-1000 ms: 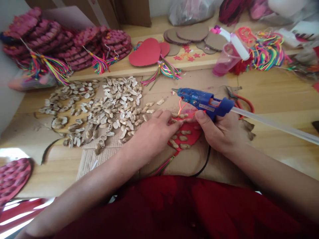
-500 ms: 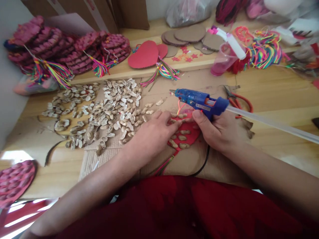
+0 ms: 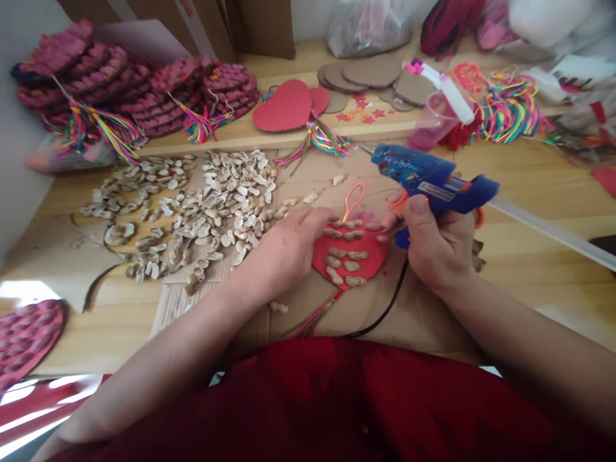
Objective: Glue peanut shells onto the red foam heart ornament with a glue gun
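Observation:
A red heart-shaped card (image 3: 374, 254) lies on the cardboard, with peanut shells (image 3: 355, 281) in rows on it, an orange loop (image 3: 355, 199) at its top and a tassel (image 3: 317, 316) at its lower tip. Over its upper left edge, my left hand (image 3: 291, 247) is curled, fingertips against a peanut shell (image 3: 333, 233); its thumb is hidden. My right hand (image 3: 437, 247) is wrapped round the handle of a blue glue gun (image 3: 418, 172), nozzle pointing left above the cardboard. Some right fingers reach the card's right edge. A clear glue stick (image 3: 553, 231) sticks out of the gun's back.
Loose peanut shells (image 3: 226, 212) are heaped to the left. Behind stand stacked pink shell-covered pieces (image 3: 96, 83), a plain red heart (image 3: 283, 106), cardboard shapes (image 3: 370, 69), a pink cup (image 3: 433, 122) and colourful tassels (image 3: 514, 109). A black cord (image 3: 392, 308) runs below the gun.
My right hand has lifted the glue gun up and to the right, away from the card. My left hand has drawn back slightly left, uncovering more shells on the card.

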Action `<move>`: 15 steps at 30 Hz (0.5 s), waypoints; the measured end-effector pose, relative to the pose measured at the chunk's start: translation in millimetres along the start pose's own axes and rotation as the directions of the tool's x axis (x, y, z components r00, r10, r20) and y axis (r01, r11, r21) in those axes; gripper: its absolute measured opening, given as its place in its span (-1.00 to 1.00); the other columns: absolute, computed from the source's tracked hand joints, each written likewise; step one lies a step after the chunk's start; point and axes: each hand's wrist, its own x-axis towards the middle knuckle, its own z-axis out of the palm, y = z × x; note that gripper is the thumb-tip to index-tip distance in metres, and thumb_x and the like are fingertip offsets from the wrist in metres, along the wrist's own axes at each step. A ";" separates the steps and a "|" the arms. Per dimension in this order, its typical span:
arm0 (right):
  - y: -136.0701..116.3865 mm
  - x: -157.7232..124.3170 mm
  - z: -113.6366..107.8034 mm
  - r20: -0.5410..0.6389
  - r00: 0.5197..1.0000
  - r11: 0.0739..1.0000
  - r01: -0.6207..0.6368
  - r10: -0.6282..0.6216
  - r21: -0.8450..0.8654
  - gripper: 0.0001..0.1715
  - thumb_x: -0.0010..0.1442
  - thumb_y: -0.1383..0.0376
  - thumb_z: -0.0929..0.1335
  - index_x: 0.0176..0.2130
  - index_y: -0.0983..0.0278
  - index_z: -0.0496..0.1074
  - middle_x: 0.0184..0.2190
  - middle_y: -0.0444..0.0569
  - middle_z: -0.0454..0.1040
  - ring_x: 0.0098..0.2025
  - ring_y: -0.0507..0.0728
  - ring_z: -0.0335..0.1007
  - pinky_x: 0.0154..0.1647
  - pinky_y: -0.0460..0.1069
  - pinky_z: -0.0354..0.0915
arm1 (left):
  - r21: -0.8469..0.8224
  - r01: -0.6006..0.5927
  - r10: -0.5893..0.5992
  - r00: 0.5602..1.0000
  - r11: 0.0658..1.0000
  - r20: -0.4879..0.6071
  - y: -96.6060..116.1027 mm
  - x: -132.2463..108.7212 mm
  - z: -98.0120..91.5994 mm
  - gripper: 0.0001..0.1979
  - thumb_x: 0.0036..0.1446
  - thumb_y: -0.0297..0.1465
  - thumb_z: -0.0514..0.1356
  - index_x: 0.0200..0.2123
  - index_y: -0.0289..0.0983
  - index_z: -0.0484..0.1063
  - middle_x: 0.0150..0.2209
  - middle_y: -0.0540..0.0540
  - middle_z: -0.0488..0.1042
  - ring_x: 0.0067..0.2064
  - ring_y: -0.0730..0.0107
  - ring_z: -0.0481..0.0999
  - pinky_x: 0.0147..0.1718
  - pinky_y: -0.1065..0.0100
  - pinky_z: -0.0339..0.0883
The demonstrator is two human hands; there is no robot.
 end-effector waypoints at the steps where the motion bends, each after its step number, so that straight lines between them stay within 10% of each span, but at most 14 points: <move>1: 0.0 0.7 0.7 -0.026 0.999 0.994 -0.039 0.042 0.099 -0.64 0.43 -0.05 0.34 -0.24 0.14 0.49 -0.42 -0.06 0.56 -0.35 0.19 0.61 -0.38 0.08 0.52 | -0.030 0.006 -0.006 1.000 1.000 -0.013 0.2 1.3 -1.5 -0.59 0.33 -0.62 0.01 0.17 -0.31 0.41 0.04 -0.17 0.54 0.08 0.28 0.53 0.15 0.19 0.43; 15: 4.5 3.8 2.2 -0.002 0.988 0.966 -0.148 0.152 0.212 -0.55 0.32 -0.17 0.40 -0.21 0.12 0.54 -0.42 -0.05 0.58 -0.44 0.15 0.61 -0.58 0.00 0.47 | 0.010 -0.018 0.018 1.000 1.000 -0.021 -5.5 4.8 1.6 -0.68 0.37 -0.53 0.11 0.10 -0.28 0.54 -0.07 -0.18 0.56 -0.02 0.23 0.57 0.05 0.20 0.49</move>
